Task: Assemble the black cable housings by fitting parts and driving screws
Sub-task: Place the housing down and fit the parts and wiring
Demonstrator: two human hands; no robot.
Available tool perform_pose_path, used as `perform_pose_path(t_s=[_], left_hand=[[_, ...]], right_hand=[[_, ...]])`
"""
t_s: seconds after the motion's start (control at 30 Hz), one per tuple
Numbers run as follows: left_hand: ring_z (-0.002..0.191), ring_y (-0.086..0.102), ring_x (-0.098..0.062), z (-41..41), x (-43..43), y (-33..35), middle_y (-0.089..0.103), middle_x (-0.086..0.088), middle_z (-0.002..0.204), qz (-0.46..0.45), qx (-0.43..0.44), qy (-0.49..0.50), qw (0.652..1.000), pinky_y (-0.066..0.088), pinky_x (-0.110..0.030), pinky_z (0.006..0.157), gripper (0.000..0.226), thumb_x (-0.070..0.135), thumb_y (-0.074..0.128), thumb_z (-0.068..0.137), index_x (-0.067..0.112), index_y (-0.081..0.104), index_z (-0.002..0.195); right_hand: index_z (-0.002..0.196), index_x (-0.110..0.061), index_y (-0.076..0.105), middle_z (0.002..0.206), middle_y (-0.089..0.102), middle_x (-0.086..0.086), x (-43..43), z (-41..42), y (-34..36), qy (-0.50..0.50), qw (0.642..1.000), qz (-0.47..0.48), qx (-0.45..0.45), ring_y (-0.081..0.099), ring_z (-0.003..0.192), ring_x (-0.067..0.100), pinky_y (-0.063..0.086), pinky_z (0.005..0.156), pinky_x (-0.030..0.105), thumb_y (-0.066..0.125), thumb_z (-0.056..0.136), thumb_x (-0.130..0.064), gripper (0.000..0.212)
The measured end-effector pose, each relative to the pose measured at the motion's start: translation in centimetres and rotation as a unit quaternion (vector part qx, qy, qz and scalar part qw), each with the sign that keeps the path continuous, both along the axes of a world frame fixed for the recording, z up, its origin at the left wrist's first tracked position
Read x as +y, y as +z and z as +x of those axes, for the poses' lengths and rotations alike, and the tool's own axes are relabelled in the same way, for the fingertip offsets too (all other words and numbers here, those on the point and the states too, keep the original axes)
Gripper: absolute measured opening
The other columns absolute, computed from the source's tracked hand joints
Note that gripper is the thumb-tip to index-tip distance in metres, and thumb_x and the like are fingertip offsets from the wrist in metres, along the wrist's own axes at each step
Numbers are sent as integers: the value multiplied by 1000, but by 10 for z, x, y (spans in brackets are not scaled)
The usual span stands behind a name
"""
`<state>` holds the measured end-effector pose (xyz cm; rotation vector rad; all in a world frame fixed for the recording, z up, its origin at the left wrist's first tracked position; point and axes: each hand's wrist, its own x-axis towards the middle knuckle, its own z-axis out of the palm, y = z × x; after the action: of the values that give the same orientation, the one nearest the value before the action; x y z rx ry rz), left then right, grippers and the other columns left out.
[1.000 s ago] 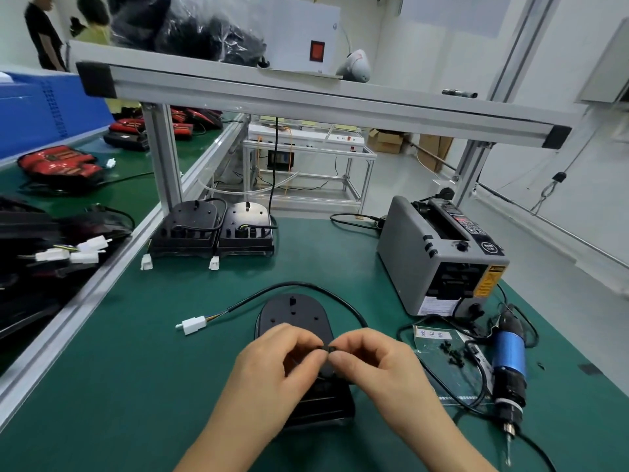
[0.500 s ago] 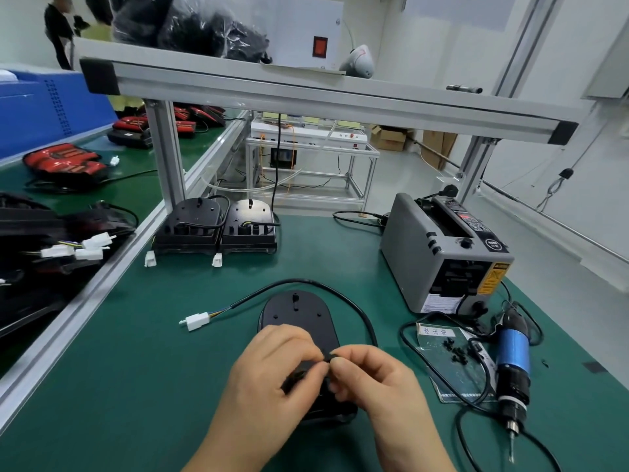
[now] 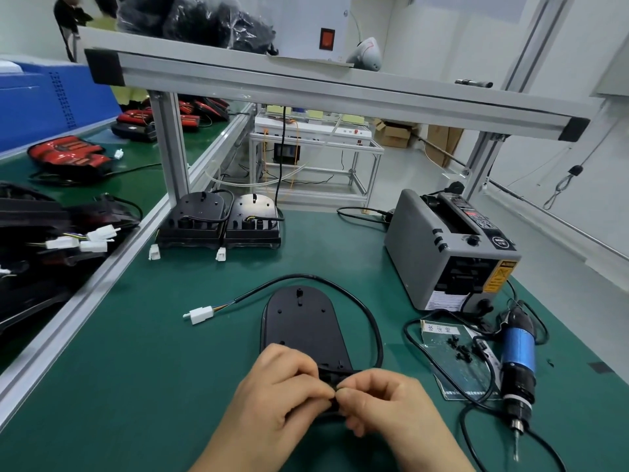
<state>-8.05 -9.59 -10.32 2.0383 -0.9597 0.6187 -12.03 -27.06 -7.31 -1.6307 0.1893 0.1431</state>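
Head camera: both hands meet at the near end of the black housing (image 3: 303, 321), which lies flat on the green table (image 3: 136, 369) straight ahead of the person. The left hand (image 3: 286, 386) has its fingers curled and its thumb and forefinger pinched on the cable (image 3: 342, 289) just where it meets the housing's near edge. The right hand (image 3: 384, 400) pinches the same spot from the other side, fingertips touching the left's. Whether a separate small clip sits between them is hidden by the fingers.

From that point the cable loops round the right side and far end of the housing to a white plug (image 3: 200, 315) lying apart on the left.

The step looks like seating the cable into its slot. To do it well, press it straight down into the slot with both thumbs close together, keep the housing flat, and leave the loop slack so the plug end does not drag it back out. Check it sits flush before driving anything.

The screws (image 3: 459, 350) and the screwdriver (image 3: 517, 362) wait untouched to the right, near enough for the right hand to reach.
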Motion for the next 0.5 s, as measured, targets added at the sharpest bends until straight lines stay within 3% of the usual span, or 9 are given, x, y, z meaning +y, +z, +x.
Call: perform_pose_path(t_s=[0.13, 0.23, 0.37, 0.5], left_hand=[[91, 48, -7, 1, 0, 5, 57, 18, 88, -27, 33, 85, 995, 42, -23, 77, 16, 38, 59, 81, 26, 70, 81], [93, 46, 0, 3, -2, 8, 59, 19, 90, -2, 64, 122, 990, 40, -14, 74, 21, 40, 60, 79, 25, 72, 89], [90, 45, 3, 4, -9, 7, 58, 21, 82, -7, 107, 113, 988, 36, -12, 79, 4, 22, 72, 76, 26, 71, 78], [93, 47, 1, 4, -11, 5, 56, 23, 83, -19, 157, 104, 982, 35, -10, 81, 18, 10, 75, 75, 25, 66, 75]], right_hand=[[58, -12, 71, 53, 63, 9, 5, 2, -7, -69, 997, -22, -29, 55, 46, 14, 45, 48, 20, 75, 74, 1, 21], [60, -16, 72, 55, 65, 4, 10, 2, -11, -96, 993, -49, -45, 55, 51, 12, 47, 54, 22, 77, 74, -2, 20], [61, -21, 71, 60, 68, -3, 15, 1, -17, -131, 983, -111, -62, 57, 54, 5, 50, 63, 25, 80, 70, -11, 17], [62, -27, 70, 63, 69, -10, 18, 0, -22, -147, 974, -155, -75, 58, 56, 1, 51, 67, 24, 81, 69, -18, 17]])
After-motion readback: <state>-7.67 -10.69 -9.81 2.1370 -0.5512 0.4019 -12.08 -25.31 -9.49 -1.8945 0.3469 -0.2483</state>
